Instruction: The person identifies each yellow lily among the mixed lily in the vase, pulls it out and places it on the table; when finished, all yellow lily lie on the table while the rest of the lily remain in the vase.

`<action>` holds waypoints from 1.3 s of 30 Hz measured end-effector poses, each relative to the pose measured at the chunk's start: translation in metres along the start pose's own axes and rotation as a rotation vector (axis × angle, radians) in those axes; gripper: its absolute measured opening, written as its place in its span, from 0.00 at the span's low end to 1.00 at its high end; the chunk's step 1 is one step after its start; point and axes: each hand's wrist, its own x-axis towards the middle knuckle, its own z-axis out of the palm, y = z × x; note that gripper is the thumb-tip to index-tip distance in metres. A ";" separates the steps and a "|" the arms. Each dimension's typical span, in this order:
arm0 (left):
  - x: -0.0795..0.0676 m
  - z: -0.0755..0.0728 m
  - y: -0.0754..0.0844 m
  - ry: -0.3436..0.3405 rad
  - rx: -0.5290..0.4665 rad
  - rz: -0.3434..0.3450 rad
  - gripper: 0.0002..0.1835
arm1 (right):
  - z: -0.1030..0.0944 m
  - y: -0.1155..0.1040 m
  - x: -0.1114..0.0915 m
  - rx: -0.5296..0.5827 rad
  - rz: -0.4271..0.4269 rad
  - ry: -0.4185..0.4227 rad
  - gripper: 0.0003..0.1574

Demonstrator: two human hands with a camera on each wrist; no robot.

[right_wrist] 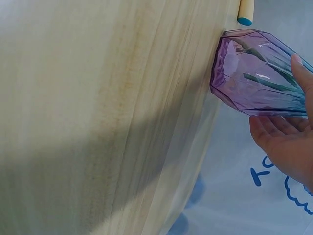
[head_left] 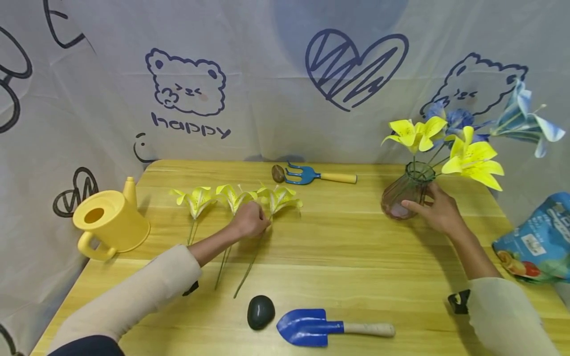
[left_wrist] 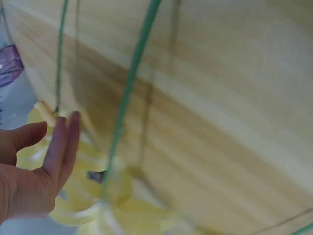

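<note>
Three yellow lilies [head_left: 196, 201] with green stems lie side by side on the wooden table. My left hand [head_left: 252, 219] is at the stem of the rightmost one. In the left wrist view, its thumb and fairly straight fingers [left_wrist: 61, 147] stand apart close to a green stem [left_wrist: 59, 58], with no pinch visible. My right hand [head_left: 438, 210] grips a ribbed glass vase [head_left: 401, 195], thumb on one side and fingers on the other. The vase looks purple in the right wrist view and leans right in the head view. It holds yellow lilies [head_left: 474, 158] and blue flowers [head_left: 518, 121].
A yellow watering can [head_left: 113, 222] stands at the left. Toward the back lie a brown stone [head_left: 278, 173] and a small blue fork [head_left: 307, 175]. In front are a black stone [head_left: 261, 312] and a blue trowel [head_left: 309, 327]. A blue bag [head_left: 541, 242] stands at the right edge.
</note>
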 end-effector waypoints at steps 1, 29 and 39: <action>-0.002 -0.002 0.003 0.003 0.026 0.025 0.24 | 0.000 0.001 0.000 0.000 0.003 0.000 0.49; 0.105 0.084 0.236 0.312 -0.714 -0.093 0.12 | 0.000 0.034 0.002 0.190 0.028 0.054 0.36; 0.109 0.107 0.251 0.377 -1.009 -0.238 0.08 | 0.003 0.038 0.002 0.177 0.049 0.031 0.40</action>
